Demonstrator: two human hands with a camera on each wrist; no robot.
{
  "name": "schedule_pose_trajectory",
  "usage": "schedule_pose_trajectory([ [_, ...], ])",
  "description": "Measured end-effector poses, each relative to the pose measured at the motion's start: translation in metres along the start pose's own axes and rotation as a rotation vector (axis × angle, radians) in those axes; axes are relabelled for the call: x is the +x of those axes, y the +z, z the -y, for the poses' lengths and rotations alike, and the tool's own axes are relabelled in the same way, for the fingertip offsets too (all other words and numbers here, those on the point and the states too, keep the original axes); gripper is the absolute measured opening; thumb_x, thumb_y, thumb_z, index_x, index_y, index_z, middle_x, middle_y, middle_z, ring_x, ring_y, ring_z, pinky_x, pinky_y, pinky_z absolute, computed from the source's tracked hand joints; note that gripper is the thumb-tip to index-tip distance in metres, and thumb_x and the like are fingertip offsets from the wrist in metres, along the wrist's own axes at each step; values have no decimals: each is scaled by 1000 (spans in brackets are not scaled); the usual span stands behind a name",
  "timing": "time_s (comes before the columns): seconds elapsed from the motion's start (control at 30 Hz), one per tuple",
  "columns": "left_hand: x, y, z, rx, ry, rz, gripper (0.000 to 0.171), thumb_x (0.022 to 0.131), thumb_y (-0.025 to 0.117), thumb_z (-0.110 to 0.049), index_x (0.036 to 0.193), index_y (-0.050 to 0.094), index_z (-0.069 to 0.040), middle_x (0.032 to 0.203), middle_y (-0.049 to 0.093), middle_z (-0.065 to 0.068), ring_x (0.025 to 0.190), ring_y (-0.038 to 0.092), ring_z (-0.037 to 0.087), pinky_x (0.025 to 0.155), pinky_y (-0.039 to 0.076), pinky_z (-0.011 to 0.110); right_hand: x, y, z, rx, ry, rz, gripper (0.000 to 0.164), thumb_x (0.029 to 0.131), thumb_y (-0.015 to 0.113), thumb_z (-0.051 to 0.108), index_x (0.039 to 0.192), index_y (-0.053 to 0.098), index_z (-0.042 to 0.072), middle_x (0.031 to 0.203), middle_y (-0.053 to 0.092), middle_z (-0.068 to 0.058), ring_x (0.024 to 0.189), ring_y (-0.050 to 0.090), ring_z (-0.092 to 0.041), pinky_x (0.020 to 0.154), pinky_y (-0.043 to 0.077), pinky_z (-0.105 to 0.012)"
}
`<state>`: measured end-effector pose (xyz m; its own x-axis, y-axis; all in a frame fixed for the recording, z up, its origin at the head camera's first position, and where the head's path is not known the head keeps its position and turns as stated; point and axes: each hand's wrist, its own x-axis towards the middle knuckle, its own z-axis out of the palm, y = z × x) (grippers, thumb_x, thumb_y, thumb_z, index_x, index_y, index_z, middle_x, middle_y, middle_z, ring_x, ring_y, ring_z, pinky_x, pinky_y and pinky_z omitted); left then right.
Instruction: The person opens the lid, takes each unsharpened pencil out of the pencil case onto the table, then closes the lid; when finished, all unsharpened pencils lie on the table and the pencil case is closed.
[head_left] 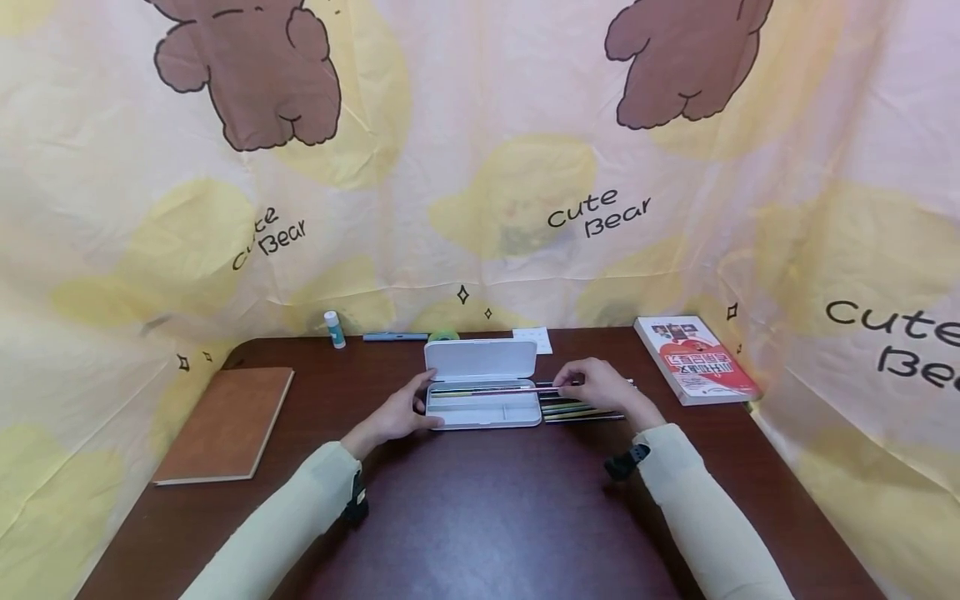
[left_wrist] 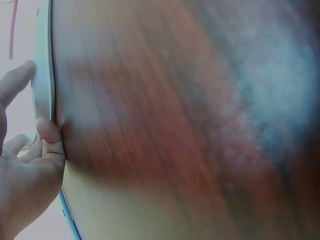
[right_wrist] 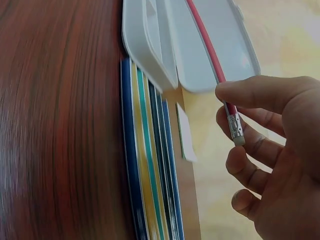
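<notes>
A white pencil case [head_left: 483, 415] lies on the table with its lid [head_left: 480, 361] raised at the back. My left hand [head_left: 393, 412] grips the case's left end, thumb at the front corner and fingers towards the hinge. Between thumb and fingers, my right hand [head_left: 600, 390] pinches a red pencil [right_wrist: 210, 50] near its eraser end. That pencil reaches leftward over the open case. Several more pencils [right_wrist: 145, 150], blue, yellow and green, lie side by side just right of the case, below the right hand. A thin pencil-like line shows along the case's back inside.
A brown notebook [head_left: 225, 425] lies at the left and a red-and-white book [head_left: 697, 362] at the right. Along the back stand or lie a glue stick [head_left: 334, 330], a blue pen [head_left: 395, 337], a green roll [head_left: 443, 336] and a white paper [head_left: 542, 340]. A curtain [head_left: 480, 233] hangs behind.
</notes>
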<state>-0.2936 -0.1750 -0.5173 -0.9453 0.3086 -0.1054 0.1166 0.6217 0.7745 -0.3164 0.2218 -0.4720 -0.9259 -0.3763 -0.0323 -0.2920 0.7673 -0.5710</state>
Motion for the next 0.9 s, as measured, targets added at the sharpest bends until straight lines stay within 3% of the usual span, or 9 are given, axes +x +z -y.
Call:
schedule_pose_trajectory([
  [0.33, -1, 0, 0, -8, -17, 4, 93, 83, 83, -29, 157, 27, -27, 147, 49, 5, 95, 53, 19, 75, 44, 29, -25, -20, -32, 5, 23, -13, 13, 92, 71, 21, 103, 75, 16, 94, 72, 5, 92, 58, -20, 85, 44, -37],
  [0.57, 0, 0, 0, -5, -12, 9, 93, 83, 83, -29, 157, 27, -28, 147, 49, 4, 96, 53, 19, 76, 45, 29, -46, -31, -56, -5, 89, -5, 12, 93, 70, 23, 103, 75, 17, 98, 71, 2, 94, 57, -21, 82, 43, -36],
  [0.9, -1, -2, -1, -7, -7, 11, 93, 82, 83, -29, 157, 28, -28, 148, 49, 5, 94, 52, 19, 75, 45, 29, -68, -31, -82, 29, 138, -11, 10, 92, 71, 20, 101, 75, 17, 97, 72, 1, 90, 56, -21, 81, 42, -36],
])
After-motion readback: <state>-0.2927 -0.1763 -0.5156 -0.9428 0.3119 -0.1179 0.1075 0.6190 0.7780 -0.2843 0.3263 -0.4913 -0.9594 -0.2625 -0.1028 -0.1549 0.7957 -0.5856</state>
